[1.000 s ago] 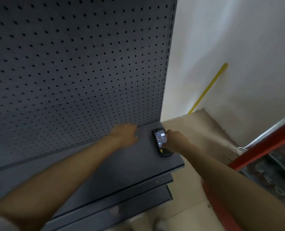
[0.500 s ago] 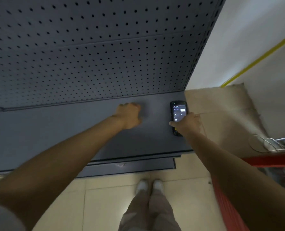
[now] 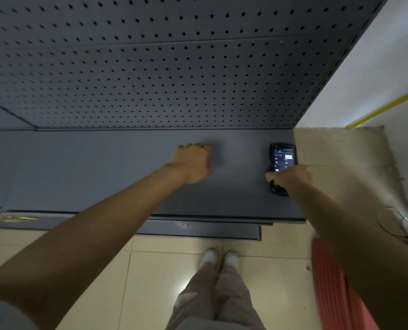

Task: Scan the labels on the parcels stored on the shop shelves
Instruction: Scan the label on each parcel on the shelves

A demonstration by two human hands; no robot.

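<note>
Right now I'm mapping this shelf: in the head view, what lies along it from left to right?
Left hand → scanner, gripped low by the right hand → cardboard.

Head view, steep downward, close over shelf (image 3: 102, 167) — floor (image 3: 164, 270) below

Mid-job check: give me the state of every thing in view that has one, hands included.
handheld scanner: lying flat on the shelf, screen lit and facing up.
right hand: resting on the scanner's lower end; grip not clear.
left hand: fingers curled, holding nothing, knuckles on the shelf.
shelf: no parcels on the part in view.
pegboard back panel: nothing hung on it.
</note>
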